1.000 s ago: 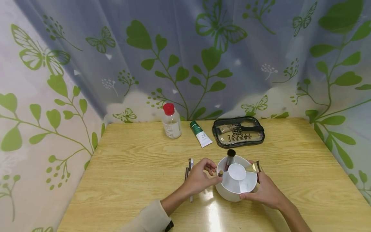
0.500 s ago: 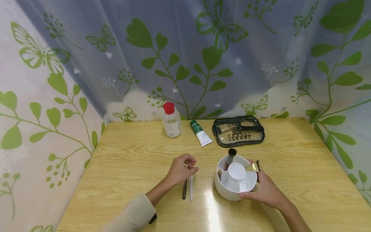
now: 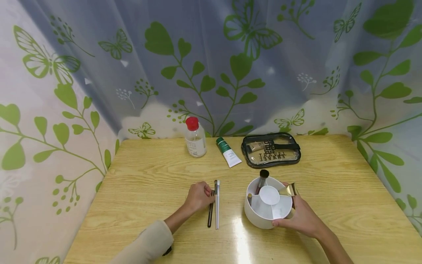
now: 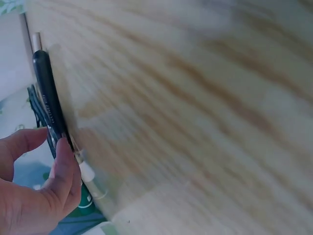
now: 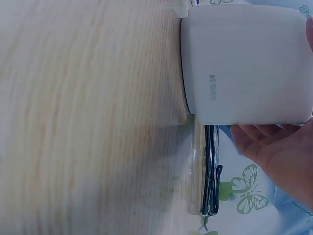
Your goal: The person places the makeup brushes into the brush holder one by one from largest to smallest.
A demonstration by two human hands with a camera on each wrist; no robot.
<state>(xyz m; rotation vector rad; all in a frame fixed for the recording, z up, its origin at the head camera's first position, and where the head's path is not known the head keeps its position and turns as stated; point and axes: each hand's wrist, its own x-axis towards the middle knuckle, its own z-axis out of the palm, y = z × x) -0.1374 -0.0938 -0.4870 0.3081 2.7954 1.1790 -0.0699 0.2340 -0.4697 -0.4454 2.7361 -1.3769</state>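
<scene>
On the tabletop [image 3: 148, 205], the white round organizer [image 3: 260, 220] stands upright between 4 and 5 o'clock from the centre of the head view. The right hand's grip [image 3: 303, 218] holds it from its 4 o'clock side, thumb against the near wall and fingers round the far side; the right wrist view shows faint lettering on that wall. Dividers run from a central well; a dark-tipped brush [image 3: 262, 180] leans at 11 o'clock inside, a small stub [image 3: 249, 200] shows at 9, and a gold-ended tube [image 3: 289, 189] tilts out near 2. At the organizer's 9 o'clock, the left hand's grip [image 3: 199, 198] has its thumb and fingers bent close about a black-handled brush [image 3: 210, 217] lying flat; whether they pinch it or only touch it, I cannot tell. Just beside that, at its 3 o'clock, lie slim pale-handled brushes [image 3: 217, 214]. From the organizer, a red-capped bottle [image 3: 196, 145] stands at 10 o'clock, a green-and-white tube [image 3: 229, 153] lies between 10 and 11, and a clear black-edged pouch [image 3: 271, 150] marked TRAVEL lies at 12.
</scene>
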